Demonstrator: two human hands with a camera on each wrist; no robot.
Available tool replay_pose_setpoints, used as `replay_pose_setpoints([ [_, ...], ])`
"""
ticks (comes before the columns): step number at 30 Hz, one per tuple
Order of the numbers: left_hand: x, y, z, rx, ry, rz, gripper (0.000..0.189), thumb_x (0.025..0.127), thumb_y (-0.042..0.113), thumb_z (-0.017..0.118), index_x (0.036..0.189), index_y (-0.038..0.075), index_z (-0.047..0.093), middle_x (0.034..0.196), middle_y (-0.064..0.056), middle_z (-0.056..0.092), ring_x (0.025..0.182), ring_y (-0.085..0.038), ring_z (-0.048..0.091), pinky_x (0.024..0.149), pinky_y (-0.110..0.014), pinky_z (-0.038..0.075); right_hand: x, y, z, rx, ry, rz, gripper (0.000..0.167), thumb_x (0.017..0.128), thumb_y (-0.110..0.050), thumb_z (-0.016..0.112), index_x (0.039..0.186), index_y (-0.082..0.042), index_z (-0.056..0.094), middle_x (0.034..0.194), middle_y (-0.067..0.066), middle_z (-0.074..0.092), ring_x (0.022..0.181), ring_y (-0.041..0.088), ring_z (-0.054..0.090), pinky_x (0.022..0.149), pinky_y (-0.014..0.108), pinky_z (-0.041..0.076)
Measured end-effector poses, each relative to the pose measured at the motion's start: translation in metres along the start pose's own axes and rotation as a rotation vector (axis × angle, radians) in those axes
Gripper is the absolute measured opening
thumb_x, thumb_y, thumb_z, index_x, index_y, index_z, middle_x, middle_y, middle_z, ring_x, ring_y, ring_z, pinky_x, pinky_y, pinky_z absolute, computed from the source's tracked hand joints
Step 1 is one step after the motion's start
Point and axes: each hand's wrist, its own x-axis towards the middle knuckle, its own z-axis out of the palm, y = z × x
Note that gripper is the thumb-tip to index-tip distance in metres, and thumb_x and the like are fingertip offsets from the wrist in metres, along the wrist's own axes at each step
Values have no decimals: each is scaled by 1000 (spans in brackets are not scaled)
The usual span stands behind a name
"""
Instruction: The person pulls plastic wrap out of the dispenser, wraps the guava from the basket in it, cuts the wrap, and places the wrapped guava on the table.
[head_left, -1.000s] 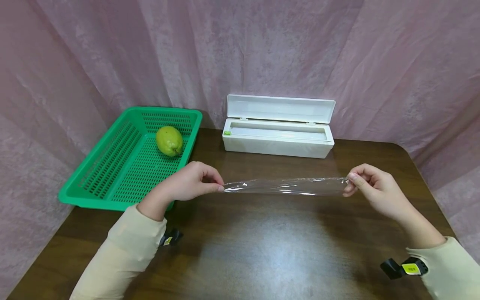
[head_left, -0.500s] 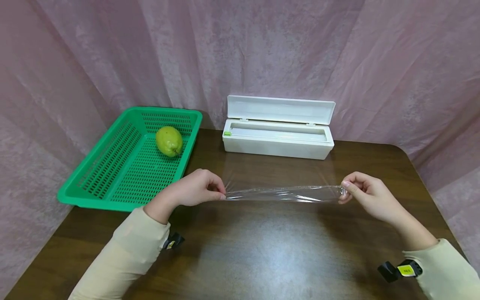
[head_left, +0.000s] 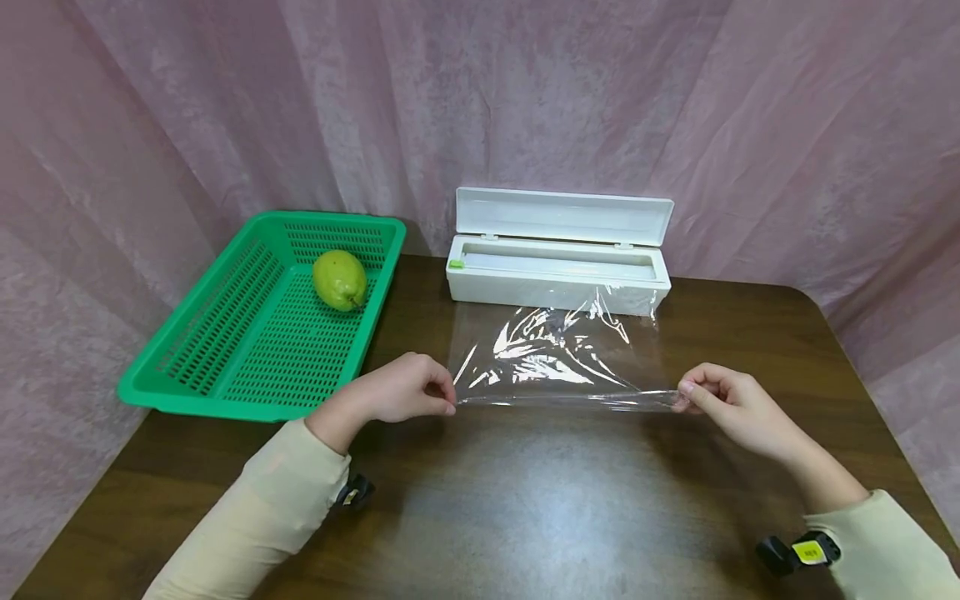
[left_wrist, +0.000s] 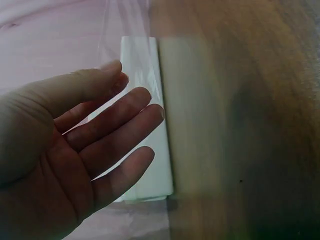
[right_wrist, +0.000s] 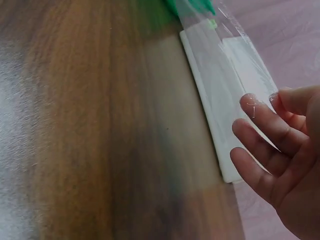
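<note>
A sheet of clear plastic wrap (head_left: 555,350) stretches from the white wrap dispenser box (head_left: 555,287) toward me, shiny and creased. My left hand (head_left: 405,390) pinches its near left corner between thumb and index finger; in the left wrist view the other fingers of that left hand (left_wrist: 95,125) are spread apart. At the near right corner, my right hand (head_left: 738,408) pinches the film the same way. The right wrist view has the right hand (right_wrist: 280,140) with film over its fingertips. Behind the sheet, the dispenser's lid (head_left: 562,214) stands raised, and a small green slider (head_left: 456,264) sits at its left end.
To the left stands a green plastic basket (head_left: 262,408) with slotted walls, holding one yellow-green fruit (head_left: 340,280). Everything rests on a dark brown wooden table (head_left: 555,500). A pink curtain (head_left: 555,92) hangs right behind the box and basket.
Both hands have moved toward me, pinching the film's edge throughout. More of the wrap now shows between the hands and the dispenser box, with bright reflections on it.
</note>
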Motion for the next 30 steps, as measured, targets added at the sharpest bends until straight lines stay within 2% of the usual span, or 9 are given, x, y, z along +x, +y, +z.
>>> replay_pose_setpoints([
  [6, 3, -3, 6, 35, -10, -12, 4, 85, 15, 70, 84, 12, 73, 82, 5, 67, 75, -7, 56, 71, -23, 49, -4, 6, 4, -19, -56, -12, 11, 95, -6, 54, 93, -6, 65, 87, -5, 67, 75, 5, 60, 63, 22, 51],
  [10, 3, -5, 10, 71, 4, 21, 4, 84, 13, 71, 81, 11, 73, 83, 4, 65, 78, -8, 55, 72, -23, 48, -6, 10, 8, -22, -63, -51, 9, 93, -5, 57, 91, -7, 65, 97, -5, 64, 76, 5, 57, 62, 20, 49],
  [13, 3, -7, 11, 101, 12, 43, 4, 84, 14, 71, 80, 12, 74, 83, 4, 63, 79, -8, 55, 73, -22, 47, -7, 12, 10, -42, -66, -61, 6, 91, -6, 60, 89, -8, 64, 91, -3, 59, 72, 4, 52, 59, 20, 43],
  [16, 3, -9, 13, 107, -2, 32, 4, 84, 14, 71, 82, 12, 75, 83, 5, 64, 79, -7, 56, 73, -22, 47, -8, 14, 11, -30, -117, -17, 5, 92, -9, 59, 89, -7, 63, 77, -3, 54, 65, 4, 48, 54, 22, 41],
  [19, 4, -9, 14, 95, -30, -3, 5, 84, 14, 71, 84, 12, 75, 82, 5, 66, 78, -6, 57, 73, -23, 49, -7, 18, 13, 6, -197, 38, 11, 95, -12, 56, 90, -5, 61, 71, -2, 54, 59, 6, 50, 50, 24, 44],
  [25, 7, -9, 17, 81, -88, -64, 7, 85, 15, 70, 88, 11, 76, 84, 4, 68, 77, -7, 57, 73, -24, 49, -6, 29, 19, 91, -316, 100, 18, 97, -15, 53, 93, 1, 59, 75, 5, 62, 61, 8, 58, 50, 29, 51],
  [30, 8, -9, 20, 68, -117, -100, 11, 84, 16, 71, 93, 11, 76, 89, 3, 70, 80, -8, 58, 75, -26, 50, -7, 31, 23, 133, -354, 151, 21, 97, -17, 54, 94, 3, 59, 76, 5, 64, 63, 8, 60, 52, 29, 52],
])
